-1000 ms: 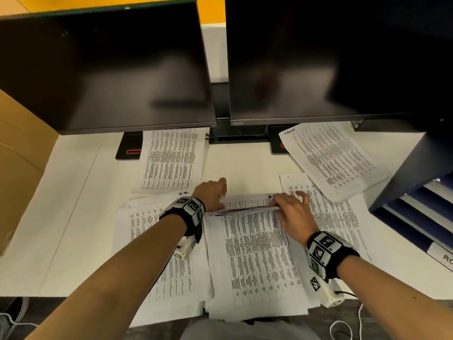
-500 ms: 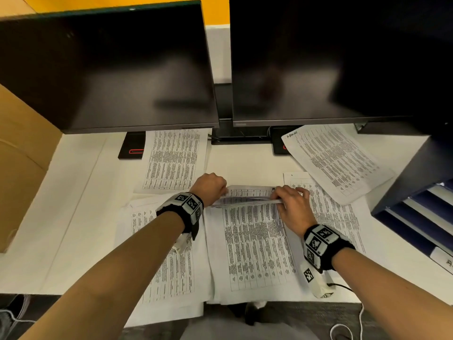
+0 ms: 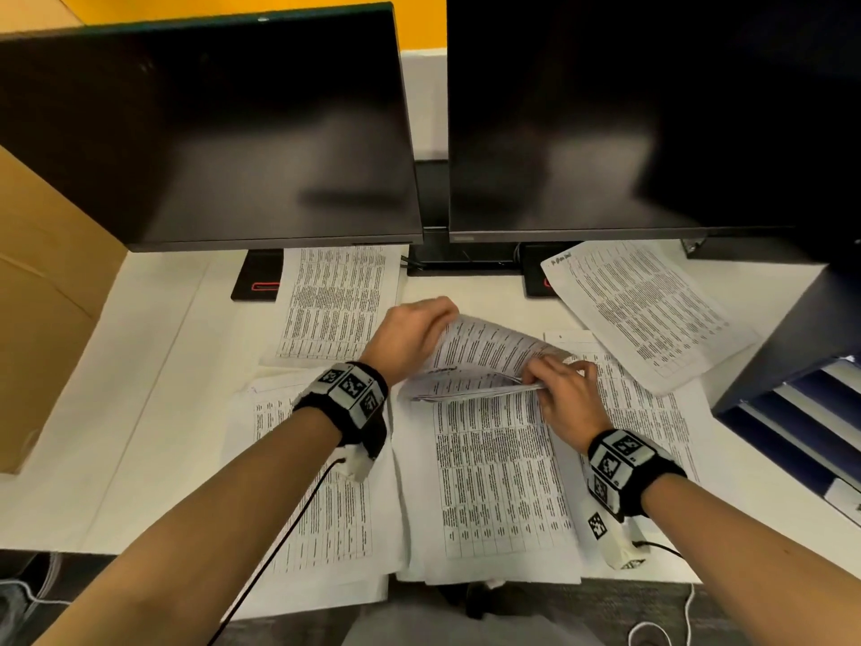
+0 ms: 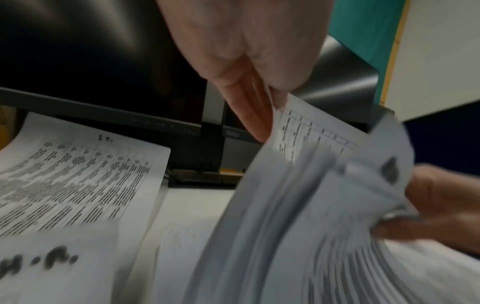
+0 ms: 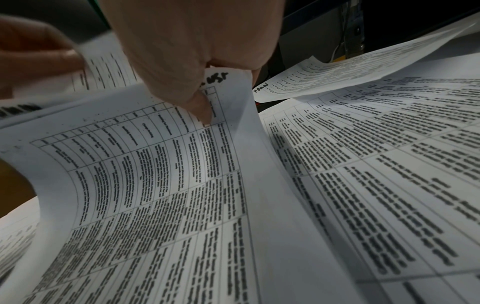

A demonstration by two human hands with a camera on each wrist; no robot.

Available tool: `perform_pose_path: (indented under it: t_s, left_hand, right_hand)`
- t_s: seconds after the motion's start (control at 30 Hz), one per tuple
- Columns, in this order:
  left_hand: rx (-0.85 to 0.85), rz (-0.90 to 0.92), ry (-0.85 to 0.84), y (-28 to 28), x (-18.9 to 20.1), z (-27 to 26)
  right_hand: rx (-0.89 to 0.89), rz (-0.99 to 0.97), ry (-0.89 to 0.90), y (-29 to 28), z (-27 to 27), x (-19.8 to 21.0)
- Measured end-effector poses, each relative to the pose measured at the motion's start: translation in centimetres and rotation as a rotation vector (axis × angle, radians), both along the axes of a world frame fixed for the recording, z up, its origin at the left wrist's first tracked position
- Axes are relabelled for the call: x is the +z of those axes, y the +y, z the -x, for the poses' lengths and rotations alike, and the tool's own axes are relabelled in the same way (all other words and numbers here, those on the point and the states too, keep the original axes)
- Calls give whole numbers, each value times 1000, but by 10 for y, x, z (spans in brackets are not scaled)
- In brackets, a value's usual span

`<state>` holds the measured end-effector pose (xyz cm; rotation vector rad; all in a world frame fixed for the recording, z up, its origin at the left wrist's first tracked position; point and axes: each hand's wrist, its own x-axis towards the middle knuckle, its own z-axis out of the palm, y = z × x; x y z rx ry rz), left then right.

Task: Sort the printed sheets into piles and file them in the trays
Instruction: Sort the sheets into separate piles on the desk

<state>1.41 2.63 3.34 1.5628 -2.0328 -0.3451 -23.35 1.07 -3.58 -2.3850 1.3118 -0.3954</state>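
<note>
Nearest the desk edge lie three piles of printed sheets side by side: a left pile [image 3: 321, 496], a middle pile [image 3: 498, 477] and a right pile [image 3: 647, 412], all with their long axis running away from the person.

Both hands work at the far end of the middle pile. The right hand [image 3: 566, 396] pinches the far right corner of several sheets; in the right wrist view its thumb [image 5: 200, 102] presses on the top page beside a handwritten mark, with the other fingers curled under the corner. The left hand [image 3: 410, 333] holds the top sheet [image 3: 489, 347] by its far left corner, fingers [image 4: 249, 111] clamped on the edge, so the page is peeled up and arches towards the person. The held sheet lies between the two hands, its lifted end far, its near end still flat on the pile. The left hand alone holds that page clear of the rest, so I judge it is the one to carry the page off, most likely sideways to a pile.

Farther back lie two more sheets or thin piles: one [image 3: 335, 305] beyond the left pile, one [image 3: 647, 314] skewed at far right. That makes five groups of paper. At the right edge stands a dark tray rack [image 3: 792, 412]; several shelves show, but their number is unclear. Two dark monitors stand behind, the left [image 3: 209, 132] and the right [image 3: 652, 109].
</note>
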Motion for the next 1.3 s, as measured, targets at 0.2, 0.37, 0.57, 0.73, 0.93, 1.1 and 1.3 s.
perform_pose_path:
  t_s: [0.2, 0.37, 0.57, 0.73, 0.93, 1.1, 1.3]
  left_hand:
    - [162, 82, 97, -21, 49, -19]
    - [486, 347, 229, -28, 117, -80]
    - [531, -164, 232, 11, 113, -182]
    - [479, -728, 12, 48, 34, -227]
    - [546, -708, -121, 72, -38, -217]
    - [550, -673, -169, 75, -44, -212]
    - [497, -781, -302, 62, -34, -204]
  right_hand:
    - [3, -55, -5, -2, -1, 0]
    - [12, -67, 20, -4, -2, -1]
    - [29, -17, 19, -10, -4, -8]
    - [46, -31, 53, -14, -8, -9]
    - [35, -24, 69, -15, -13, -11]
    - [18, 18, 37, -12, -11, -12]
    - [13, 41, 12, -12, -12, -11]
